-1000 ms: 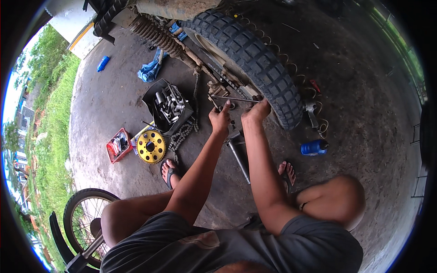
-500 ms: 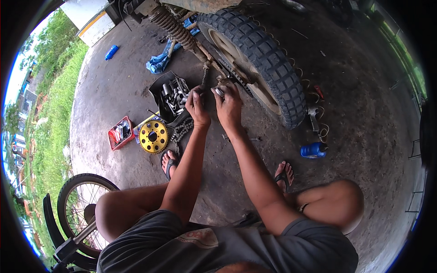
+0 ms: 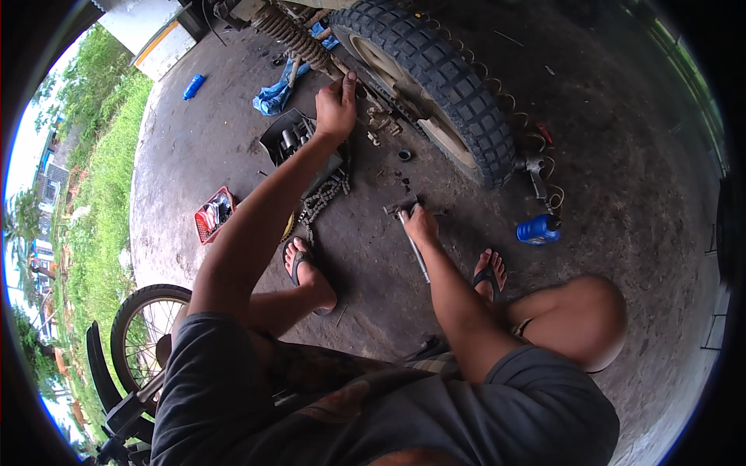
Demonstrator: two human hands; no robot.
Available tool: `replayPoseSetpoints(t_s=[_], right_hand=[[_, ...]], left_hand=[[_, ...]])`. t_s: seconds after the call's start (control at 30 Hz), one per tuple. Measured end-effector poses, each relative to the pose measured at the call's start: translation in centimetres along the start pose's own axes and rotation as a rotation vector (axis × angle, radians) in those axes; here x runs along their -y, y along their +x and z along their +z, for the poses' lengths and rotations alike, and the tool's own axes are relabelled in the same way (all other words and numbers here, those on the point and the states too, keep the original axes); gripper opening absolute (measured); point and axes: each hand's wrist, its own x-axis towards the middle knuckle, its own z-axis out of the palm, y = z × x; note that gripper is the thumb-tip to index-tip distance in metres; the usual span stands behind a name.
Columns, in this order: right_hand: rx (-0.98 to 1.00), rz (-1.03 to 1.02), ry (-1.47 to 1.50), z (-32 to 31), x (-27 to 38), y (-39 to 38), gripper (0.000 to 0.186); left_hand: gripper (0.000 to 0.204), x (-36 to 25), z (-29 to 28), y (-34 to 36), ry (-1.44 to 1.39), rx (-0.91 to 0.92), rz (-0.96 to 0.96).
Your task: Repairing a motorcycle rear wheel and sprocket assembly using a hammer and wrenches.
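At the rear end of the motorcycle's rusty swingarm (image 3: 373,96), just below the coil-spring shock absorber (image 3: 299,45), my left hand (image 3: 336,109) is closed with its thumb up. Its fingers hide what they hold. The knobby rear wheel (image 3: 458,89) stands to the right of it. Lower down, my right hand (image 3: 422,225) reaches to the floor, fingers curled at the head of a hammer (image 3: 416,252) with a slim metal handle. Another small metal tool (image 3: 441,211) lies right beside those fingers. Small greasy parts (image 3: 381,122) and a dark ring (image 3: 405,155) lie between the hands.
Beneath my left forearm are a black tool case (image 3: 273,140) with sockets and a loose chain (image 3: 317,203). A red basket (image 3: 214,215) sits farther left. A blue bottle (image 3: 538,230) stands to the right. Another spoked wheel (image 3: 148,342) is at lower left.
My hands, close together before, have parted. The left moved up to the swingarm end; the right came down to the hammer on the floor. My left arm now mostly covers the yellow sprocket.
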Motion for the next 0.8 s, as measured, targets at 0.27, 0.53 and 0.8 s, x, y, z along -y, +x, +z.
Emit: replayPoseSetpoints(t_s=[0.27, 0.53, 0.8], right_hand=[[0.065, -0.089, -0.163, 2.6, -1.3, -1.1, 0.061], [-0.205, -0.216, 0.535, 0.5, 6.1, -4.0, 0.037], [-0.057, -0.510, 1.454, -7.5, 18.4, -5.7, 0.032]], left_hand=[[0.054, 1.0, -2.6, -1.6, 0.000, 0.141, -0.002], [0.056, 1.2, -2.5, -1.1, -0.030, 0.124, -0.002], [0.053, 4.2, -3.8, -0.9, -0.448, 0.089, -0.162]])
